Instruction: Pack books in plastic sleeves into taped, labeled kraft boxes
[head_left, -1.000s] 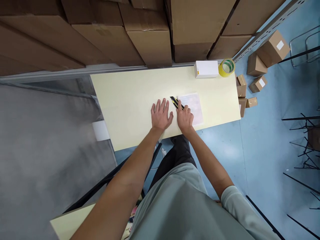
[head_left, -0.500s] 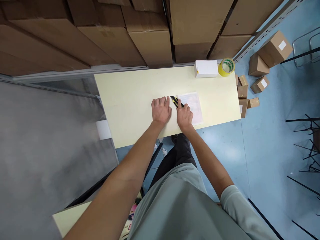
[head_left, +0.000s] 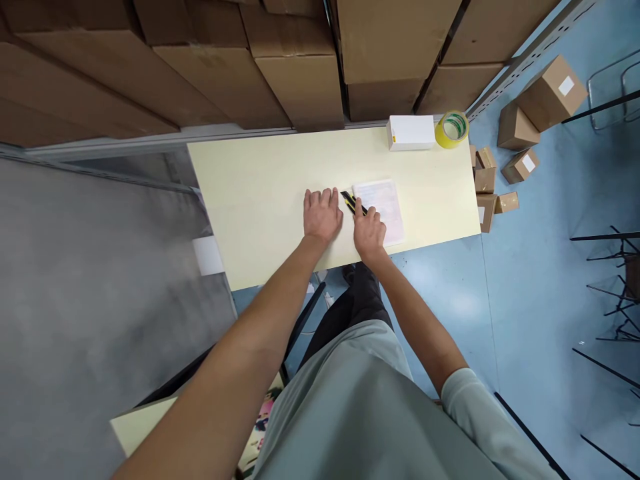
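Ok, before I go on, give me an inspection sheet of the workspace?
Surface: pale table, bare in its left part.
Job's things: black-and-yellow tool, perhaps a cutter, at the left edge of a printed sheet.
Clutter: white box and yellow tape, side by side, far right.
Hands: left palm down, left of the tool; right has its forefinger at the tool, grip unclear.
Cables: thin white line by the legs, possibly one.
Surroundings: cartons behind; smaller boxes to the right.

Pale grey-green shirt [head_left: 375, 407], loose short sleeve [head_left: 475, 403]; black trousers [head_left: 367, 300], dark shoe [head_left: 349, 272].
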